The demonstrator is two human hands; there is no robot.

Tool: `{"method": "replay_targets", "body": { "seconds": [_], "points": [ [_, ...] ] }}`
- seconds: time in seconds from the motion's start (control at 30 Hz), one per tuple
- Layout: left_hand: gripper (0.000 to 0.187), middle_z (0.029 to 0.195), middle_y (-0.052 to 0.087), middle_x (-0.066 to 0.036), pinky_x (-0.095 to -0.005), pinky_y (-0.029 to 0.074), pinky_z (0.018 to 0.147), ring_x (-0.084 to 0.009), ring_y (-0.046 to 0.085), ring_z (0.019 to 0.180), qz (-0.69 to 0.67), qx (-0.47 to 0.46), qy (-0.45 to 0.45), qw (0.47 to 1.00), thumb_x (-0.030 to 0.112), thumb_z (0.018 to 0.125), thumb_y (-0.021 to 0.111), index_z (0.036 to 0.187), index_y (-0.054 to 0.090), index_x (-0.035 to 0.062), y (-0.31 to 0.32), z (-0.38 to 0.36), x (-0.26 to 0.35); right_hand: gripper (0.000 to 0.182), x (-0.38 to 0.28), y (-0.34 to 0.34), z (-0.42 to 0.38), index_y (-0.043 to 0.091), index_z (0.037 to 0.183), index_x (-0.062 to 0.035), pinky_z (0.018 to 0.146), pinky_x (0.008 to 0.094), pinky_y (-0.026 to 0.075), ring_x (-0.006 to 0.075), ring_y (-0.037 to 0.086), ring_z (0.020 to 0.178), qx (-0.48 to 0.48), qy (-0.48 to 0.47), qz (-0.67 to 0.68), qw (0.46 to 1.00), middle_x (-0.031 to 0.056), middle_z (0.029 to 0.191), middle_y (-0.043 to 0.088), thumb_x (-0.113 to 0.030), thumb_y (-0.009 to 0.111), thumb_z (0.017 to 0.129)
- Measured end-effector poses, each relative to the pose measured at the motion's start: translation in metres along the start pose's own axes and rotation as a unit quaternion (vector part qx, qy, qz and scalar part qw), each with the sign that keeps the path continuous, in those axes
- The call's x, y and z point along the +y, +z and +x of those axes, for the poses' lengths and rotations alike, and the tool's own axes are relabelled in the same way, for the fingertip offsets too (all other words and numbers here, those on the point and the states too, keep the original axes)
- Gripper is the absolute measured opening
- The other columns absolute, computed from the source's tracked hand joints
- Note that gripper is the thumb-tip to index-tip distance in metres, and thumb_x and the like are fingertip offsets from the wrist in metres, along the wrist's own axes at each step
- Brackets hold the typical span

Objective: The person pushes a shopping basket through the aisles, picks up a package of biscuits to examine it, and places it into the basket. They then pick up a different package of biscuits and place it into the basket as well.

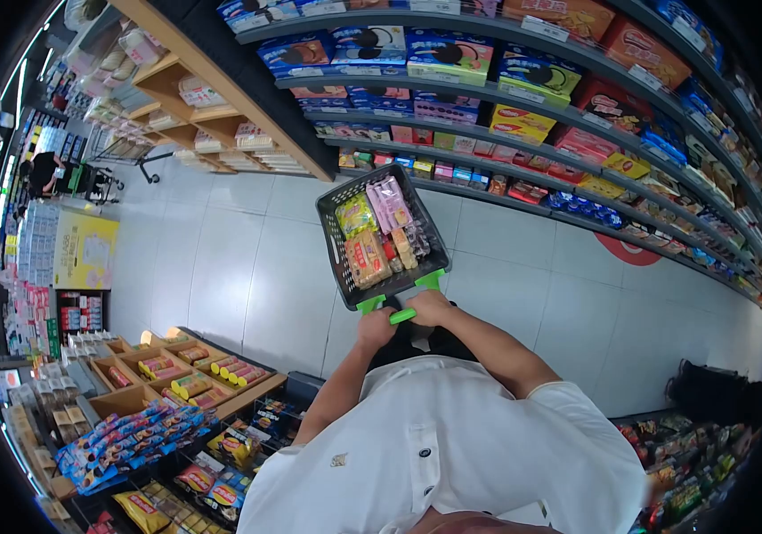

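- I have the left hand curled closed around the left end of the green handle.
- I have the right hand wrapped about the right end of that handle, just beside the left; the fingertips of both are mostly hidden from me.
- The black basket is straight ahead of the white shirt, just past both hands, above the pale tiled floor and turned a little askew. I cannot tell if its base touches the tiles.
- Inside it I see a yellow-green bag at the far left, pink packets beside it, an orange-brown pack nearer the hands and a tan pack to its right.
- Ahead and to the right I see a long shelf stacked with snack boxes, mostly blue, red and yellow.
- To the left I see a wooden stand with yellow-capped tubes, and blue bags near it.
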State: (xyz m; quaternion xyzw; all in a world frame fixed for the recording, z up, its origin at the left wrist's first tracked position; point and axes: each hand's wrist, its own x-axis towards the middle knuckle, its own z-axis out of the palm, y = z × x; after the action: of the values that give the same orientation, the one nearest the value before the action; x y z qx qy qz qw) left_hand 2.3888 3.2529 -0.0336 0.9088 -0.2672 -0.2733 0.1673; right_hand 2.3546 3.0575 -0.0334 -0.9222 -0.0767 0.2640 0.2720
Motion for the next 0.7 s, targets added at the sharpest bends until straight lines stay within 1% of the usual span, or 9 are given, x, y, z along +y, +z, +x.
{"method": "replay_targets", "body": {
  "seconds": [0.07,0.17,0.23,0.3,0.33,0.37,0.43,0.53,0.7],
  "points": [
    [0.022,0.091,0.072,-0.015,-0.048,0.055,0.077,-0.0349,0.069,0.086,-0.011,-0.024,0.0,1.0,0.03,0.086,0.063,0.098,0.071,0.0126,-0.004,0.0,0.006,0.022,0.003,0.001,-0.004,0.069,0.086,-0.0105,0.075,0.0504,0.053,0.0379,0.068,0.083,0.017,0.016,-0.002,1.0,0.0162,0.081,0.069,-0.031,0.067,0.079],
    [0.025,0.09,0.071,-0.019,-0.05,0.054,0.078,-0.0368,0.069,0.086,-0.037,-0.033,0.064,0.997,0.032,0.087,0.063,0.1,0.07,0.0119,0.005,0.008,-0.003,0.018,0.005,0.002,-0.003,0.07,0.083,-0.0115,0.074,0.05,0.053,0.0369,0.068,0.082,0.036,0.049,-0.031,0.998,0.0156,0.08,0.069,-0.028,0.068,0.075],
    [0.027,0.088,0.07,-0.02,-0.0505,0.054,0.077,-0.0387,0.068,0.085,-0.036,-0.046,0.078,0.995,0.034,0.087,0.063,0.101,0.068,0.0113,-0.003,0.014,-0.006,0.017,0.0,-0.005,0.001,0.071,0.081,-0.012,0.073,0.0496,0.053,0.0364,0.068,0.081,0.039,0.068,-0.055,0.995,0.0153,0.08,0.069,-0.026,0.068,0.072],
    [0.028,0.086,0.069,-0.019,-0.0505,0.053,0.076,-0.0398,0.067,0.084,-0.051,-0.101,0.149,0.982,0.035,0.087,0.064,0.101,0.064,0.0109,-0.011,0.021,-0.031,0.014,-0.012,-0.014,0.006,0.071,0.078,-0.0126,0.071,0.0485,0.053,0.0355,0.068,0.079,0.026,0.077,-0.081,0.993,0.0144,0.078,0.069,-0.023,0.068,0.068],
    [0.029,0.084,0.069,-0.018,-0.0505,0.053,0.075,-0.0404,0.067,0.083,-0.073,-0.098,0.179,0.976,0.035,0.087,0.065,0.101,0.062,0.0104,-0.011,0.019,-0.04,0.014,-0.017,-0.014,0.006,0.071,0.078,-0.0126,0.071,0.0485,0.053,0.0355,0.068,0.079,0.024,0.082,-0.083,0.993,0.0144,0.078,0.069,-0.023,0.068,0.068],
    [0.029,0.084,0.069,-0.018,-0.0505,0.053,0.075,-0.0404,0.067,0.083,-0.076,-0.099,0.181,0.976,0.035,0.087,0.065,0.101,0.062,0.0104,-0.009,0.017,-0.043,0.015,-0.02,-0.015,0.003,0.072,0.079,-0.0119,0.072,0.0482,0.054,0.0353,0.069,0.081,0.021,0.097,-0.076,0.992,0.0143,0.079,0.069,-0.022,0.068,0.069],
    [0.029,0.093,0.068,-0.021,-0.0499,0.051,0.079,-0.0412,0.065,0.09,-0.09,-0.114,0.163,0.976,0.034,0.086,0.067,0.104,0.064,0.0108,-0.015,0.013,-0.043,0.017,-0.026,-0.011,0.003,0.074,0.081,-0.0112,0.072,0.0479,0.055,0.0351,0.069,0.083,0.016,0.121,-0.073,0.99,0.0142,0.081,0.07,-0.022,0.068,0.07],
    [0.029,0.09,0.069,-0.019,-0.0492,0.052,0.078,-0.0401,0.066,0.088,-0.059,-0.128,0.176,0.974,0.034,0.085,0.068,0.104,0.066,0.0119,-0.024,0.009,-0.052,0.018,-0.043,0.004,-0.001,0.074,0.082,-0.0118,0.072,0.0472,0.055,0.0343,0.069,0.083,0.036,0.139,-0.094,0.985,0.0133,0.081,0.07,-0.022,0.068,0.068],
    [0.027,0.087,0.07,-0.017,-0.0488,0.053,0.076,-0.0385,0.067,0.084,-0.083,-0.153,0.235,0.956,0.032,0.083,0.067,0.104,0.069,0.0136,-0.044,-0.001,-0.082,0.019,-0.082,0.036,0.0,0.074,0.082,-0.013,0.073,0.0458,0.056,0.0325,0.07,0.082,0.059,0.212,-0.066,0.973,0.0129,0.082,0.071,-0.026,0.068,0.07]
  ]
}}
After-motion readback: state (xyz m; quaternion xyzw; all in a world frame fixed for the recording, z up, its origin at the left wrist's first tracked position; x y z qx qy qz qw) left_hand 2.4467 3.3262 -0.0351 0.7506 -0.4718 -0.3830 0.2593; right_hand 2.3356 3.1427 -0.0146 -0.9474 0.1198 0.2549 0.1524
